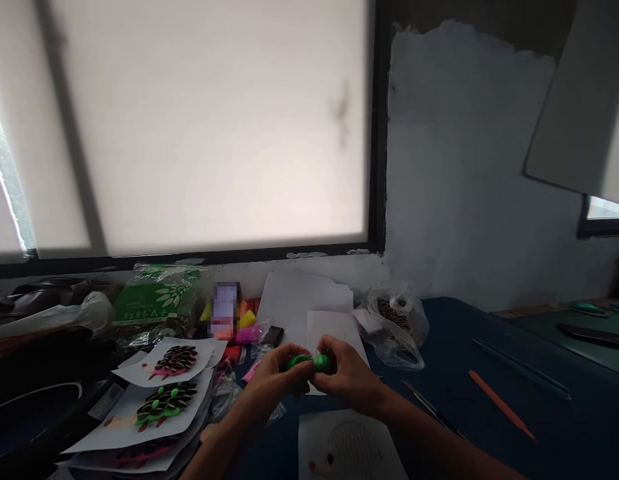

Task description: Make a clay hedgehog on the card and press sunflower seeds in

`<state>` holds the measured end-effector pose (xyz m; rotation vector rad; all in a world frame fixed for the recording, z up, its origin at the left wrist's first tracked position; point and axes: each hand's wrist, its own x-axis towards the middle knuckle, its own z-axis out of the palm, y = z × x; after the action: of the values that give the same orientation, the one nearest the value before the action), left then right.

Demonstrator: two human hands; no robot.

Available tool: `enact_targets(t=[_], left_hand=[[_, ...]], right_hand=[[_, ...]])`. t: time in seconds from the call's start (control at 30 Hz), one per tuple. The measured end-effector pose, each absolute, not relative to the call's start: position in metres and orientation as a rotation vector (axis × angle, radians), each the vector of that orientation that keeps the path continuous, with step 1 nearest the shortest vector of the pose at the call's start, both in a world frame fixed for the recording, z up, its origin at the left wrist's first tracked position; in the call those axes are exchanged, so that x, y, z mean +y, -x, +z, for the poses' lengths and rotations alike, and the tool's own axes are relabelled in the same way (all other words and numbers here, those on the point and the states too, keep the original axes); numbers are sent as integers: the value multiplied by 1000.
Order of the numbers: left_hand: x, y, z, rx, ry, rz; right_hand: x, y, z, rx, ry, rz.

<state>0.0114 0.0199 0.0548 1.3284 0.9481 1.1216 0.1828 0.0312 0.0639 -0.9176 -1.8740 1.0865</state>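
Both hands meet over the table in the lower middle of the head view. My left hand (283, 377) and my right hand (345, 373) grip a lump of bright green modelling clay (322, 363) from either side, fingers bent round it. A clear bit, perhaps plastic wrap, shows at the clay's top. Part of the clay is hidden by my fingers. Below my hands lies a sheet of paper with a hedgehog drawing (356, 448). White sheets of paper (334, 323) are behind them.
At left, stacked papers (204, 393) carry seed-and-clay hedgehogs. Coloured clay packs (246, 327) and a phone (224, 307) stand behind. A plastic bag of seeds (396, 320) sits right of centre. An orange tool (502, 403), tweezers (429, 407) and a blue stick (522, 367) lie at right.
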Motion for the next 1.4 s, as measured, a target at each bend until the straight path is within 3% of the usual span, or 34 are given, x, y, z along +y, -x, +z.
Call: enact_targets(t=[1.4], left_hand=[[19,8,55,1059,-1314,970]], right_hand=[[56,-199,59,-1819,824,1584]])
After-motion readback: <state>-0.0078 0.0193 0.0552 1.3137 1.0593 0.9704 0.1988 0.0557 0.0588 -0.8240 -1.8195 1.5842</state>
